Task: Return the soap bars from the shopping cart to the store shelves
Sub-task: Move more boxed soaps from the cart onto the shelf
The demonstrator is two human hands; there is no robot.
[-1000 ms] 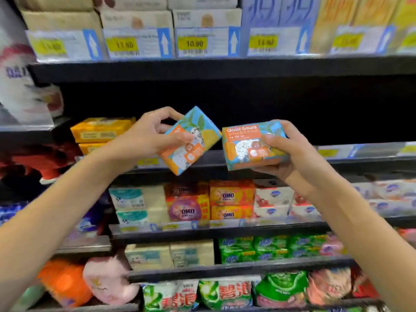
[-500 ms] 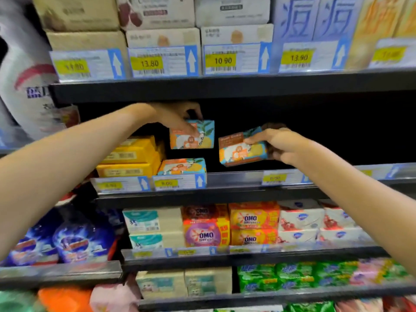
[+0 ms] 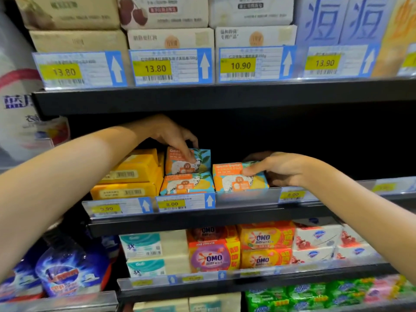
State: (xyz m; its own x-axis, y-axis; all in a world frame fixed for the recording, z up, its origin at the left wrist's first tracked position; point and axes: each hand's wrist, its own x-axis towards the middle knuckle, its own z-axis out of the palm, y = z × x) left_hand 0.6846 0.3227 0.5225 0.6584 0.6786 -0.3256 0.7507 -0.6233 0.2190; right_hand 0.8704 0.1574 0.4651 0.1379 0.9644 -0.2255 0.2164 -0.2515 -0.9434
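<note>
Three orange-and-teal soap boxes are located on the middle shelf (image 3: pixel 225 218). The upper soap box (image 3: pixel 198 162) is stacked on the lower soap box (image 3: pixel 186 183), just beside the yellow soap packs (image 3: pixel 132 174). It is gripped from above by the left hand (image 3: pixel 171 136); the fingers are curled down over its front face, the wrist is bent downward, and the forearm is extended from the lower left. The right soap box (image 3: pixel 234 183) is positioned just beside the lower soap box, behind the clear price rail (image 3: pixel 247 197). It is pinched by the right hand (image 3: pixel 281 168): one digit is laid across the front face and the others are curled over the top. The right forearm is extended from the lower right.
</note>
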